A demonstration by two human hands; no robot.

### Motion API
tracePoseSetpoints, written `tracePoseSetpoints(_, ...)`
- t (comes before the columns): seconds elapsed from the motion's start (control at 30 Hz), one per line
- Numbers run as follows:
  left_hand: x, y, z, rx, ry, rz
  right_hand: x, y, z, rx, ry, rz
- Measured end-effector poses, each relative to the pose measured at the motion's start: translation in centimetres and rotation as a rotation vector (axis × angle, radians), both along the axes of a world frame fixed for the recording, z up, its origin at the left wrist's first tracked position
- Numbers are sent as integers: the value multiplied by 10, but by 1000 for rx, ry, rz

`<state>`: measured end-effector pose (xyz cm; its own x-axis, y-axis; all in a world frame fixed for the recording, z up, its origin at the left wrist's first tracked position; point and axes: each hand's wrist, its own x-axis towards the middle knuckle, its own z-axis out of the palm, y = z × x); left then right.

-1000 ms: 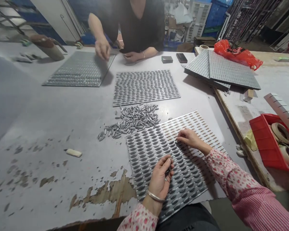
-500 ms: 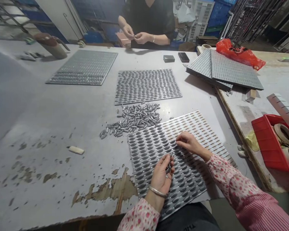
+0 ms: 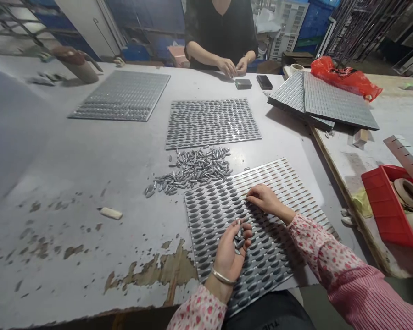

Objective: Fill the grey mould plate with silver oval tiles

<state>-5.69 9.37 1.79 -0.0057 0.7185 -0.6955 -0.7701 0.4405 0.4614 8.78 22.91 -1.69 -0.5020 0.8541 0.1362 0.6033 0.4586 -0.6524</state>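
In front of me lies a flat sheet (image 3: pixel 206 220) patterned with rows of oval places. Dark grey oval pieces fill its left and near parts, while the far right part shows paler, bare places. My left hand (image 3: pixel 230 252) is cupped above the sheet around several small grey oval pieces (image 3: pixel 239 237). With fingers and thumb pinched together, my right hand (image 3: pixel 263 199) touches the sheet at the border of the filled rows; whatever is between its fingertips is hidden. Beyond the sheet's far left corner spreads a pile of loose oval pieces (image 3: pixel 203 167).
A second patterned sheet (image 3: pixel 213 123) lies past the pile, another sheet (image 3: pixel 124 94) farther left. Stacked panels (image 3: pixel 337 101) and a red bag (image 3: pixel 344 78) are at the right, above a red bin (image 3: pixel 382 201) with tape rolls. A co-worker's hands (image 3: pixel 232 68) are across the table.
My right hand has shifted slightly left along the rows. The fingers of my left hand have loosened, showing more of the pieces. The co-worker's hands have come down and right to a small block.
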Motion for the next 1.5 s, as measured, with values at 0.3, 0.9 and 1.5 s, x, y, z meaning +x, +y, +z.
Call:
tracePoseSetpoints(0.3,1,-2,-9,105,11,-10,-10,0,-6,215,-251,-103)
tracePoseSetpoints(0.9,7,6,-3,101,-35,1,22,-9,16,-192,366,81)
tracePoseSetpoints(1.5,6,3,-9,49,37,29,19,10,4,221,-110,52)
